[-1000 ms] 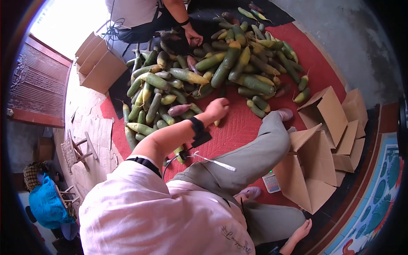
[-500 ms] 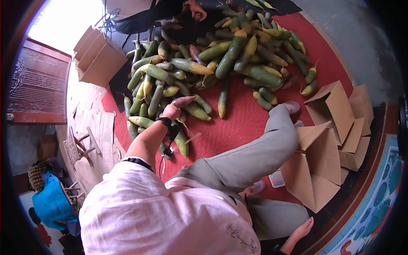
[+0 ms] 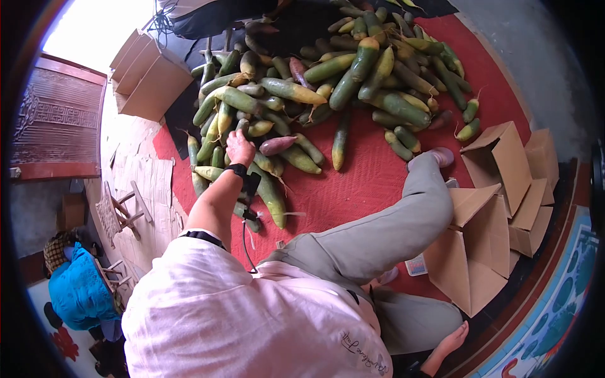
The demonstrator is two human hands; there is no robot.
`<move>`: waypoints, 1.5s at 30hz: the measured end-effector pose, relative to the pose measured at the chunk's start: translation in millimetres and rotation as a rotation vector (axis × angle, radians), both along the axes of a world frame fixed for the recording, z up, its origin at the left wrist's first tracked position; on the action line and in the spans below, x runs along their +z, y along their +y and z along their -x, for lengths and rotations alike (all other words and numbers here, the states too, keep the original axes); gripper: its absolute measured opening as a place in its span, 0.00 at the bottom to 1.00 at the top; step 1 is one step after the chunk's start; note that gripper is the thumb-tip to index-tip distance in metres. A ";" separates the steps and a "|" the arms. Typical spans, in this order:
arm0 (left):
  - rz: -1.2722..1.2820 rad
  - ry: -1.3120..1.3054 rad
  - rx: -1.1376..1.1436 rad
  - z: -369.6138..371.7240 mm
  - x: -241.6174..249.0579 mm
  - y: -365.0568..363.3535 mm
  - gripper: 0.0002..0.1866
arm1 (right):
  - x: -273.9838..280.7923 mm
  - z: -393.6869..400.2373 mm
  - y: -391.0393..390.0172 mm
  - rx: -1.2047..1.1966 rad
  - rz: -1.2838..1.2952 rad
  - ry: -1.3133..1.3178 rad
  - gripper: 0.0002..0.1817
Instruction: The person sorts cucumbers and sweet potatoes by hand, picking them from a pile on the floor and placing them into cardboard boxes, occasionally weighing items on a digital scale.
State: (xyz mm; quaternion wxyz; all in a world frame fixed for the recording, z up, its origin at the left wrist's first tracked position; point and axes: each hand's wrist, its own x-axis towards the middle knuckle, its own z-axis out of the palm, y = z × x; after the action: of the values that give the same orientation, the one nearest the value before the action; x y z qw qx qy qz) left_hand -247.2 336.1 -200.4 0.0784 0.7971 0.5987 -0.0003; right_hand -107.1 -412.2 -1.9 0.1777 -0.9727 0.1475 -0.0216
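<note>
My left hand reaches into the near left of a heap of long radishes. Its fingers are closed around a small dark green radish, most of which the hand hides. Just right of the hand, a purple radish rests on green ones. Below it, a long green radish points toward me on the red mat. At the lower right, my right hand lies beside my bent knee, fingers loosely stretched and nothing visible in them.
Open cardboard boxes stand at my right; another carton is at the upper left. A small wooden stool stands on flattened cardboard. The red mat lies under the radishes. Part of another person in dark clothing shows at the top.
My left hand has let go of the purple radish, which now lies on the heap. The hand has shifted left and up to a dark green radish. My right hand stays by the knee.
</note>
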 end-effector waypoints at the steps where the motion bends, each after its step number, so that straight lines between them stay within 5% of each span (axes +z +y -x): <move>1: -0.042 -0.001 -0.015 -2.6 -2.7 8.6 0.27 | 1.4 0.0 3.2 -0.006 0.002 -0.002 0.24; 5: 0.113 0.099 -0.083 -17.5 7.1 32.3 0.29 | 3.4 0.4 8.7 -0.032 -0.006 -0.018 0.24; 12: -0.032 0.026 -0.091 -38.8 3.7 51.4 0.28 | 0.7 0.6 1.2 0.009 0.043 -0.017 0.23; 14: -0.252 0.087 -0.322 -45.7 10.8 50.9 0.27 | -0.8 -0.6 -0.6 0.006 0.045 -0.016 0.23; 19: -0.130 0.362 -0.560 -65.8 20.7 64.7 0.28 | -1.3 0.8 -4.4 -0.004 0.046 -0.023 0.23; 24: -0.186 0.422 -0.707 -68.5 14.7 72.5 0.17 | -2.1 2.6 -8.0 0.021 0.091 -0.025 0.23; 36: -0.317 0.547 -0.768 -52.4 5.7 84.9 0.09 | 4.5 0.6 13.1 -0.015 0.039 -0.081 0.19; 45: -0.303 0.194 -0.632 -58.0 82.6 69.4 0.22 | -1.5 2.6 11.9 -0.043 -0.028 -0.126 0.17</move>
State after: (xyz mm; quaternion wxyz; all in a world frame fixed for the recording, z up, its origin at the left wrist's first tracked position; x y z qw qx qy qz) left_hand -189.1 405.5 -117.8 -0.1015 0.9417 0.3206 -0.0114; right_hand -109.7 -400.3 -3.3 0.1998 -0.9635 0.1570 -0.0844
